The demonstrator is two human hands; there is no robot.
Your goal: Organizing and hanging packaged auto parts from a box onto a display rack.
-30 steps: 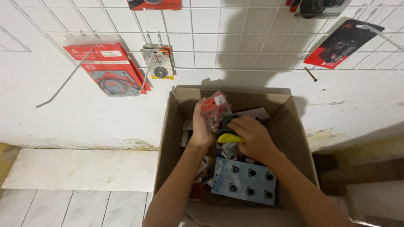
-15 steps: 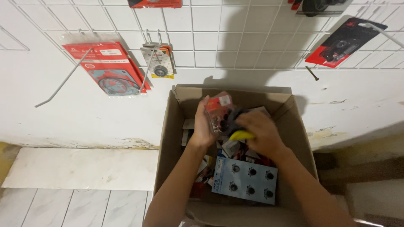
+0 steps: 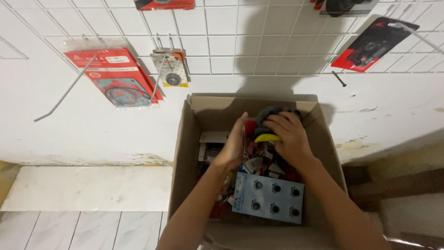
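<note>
While the left hand [image 3: 232,147] stands flat with straight fingers inside the cardboard box [image 3: 185,153], the right hand [image 3: 287,135] clasps a yellow-tabbed packet [image 3: 267,137].

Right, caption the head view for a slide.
Both hands, left hand and right hand, sort packaged parts inside a cardboard box.

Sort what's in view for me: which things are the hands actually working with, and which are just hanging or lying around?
In hand:
- cardboard box
- left hand against the packets in it
- right hand on a grey and yellow item
- red packets

Just about:
- blue card of six black knobs in the box
- red gasket packs on the wire grid
- small bearing pack
- red-black pack
</note>
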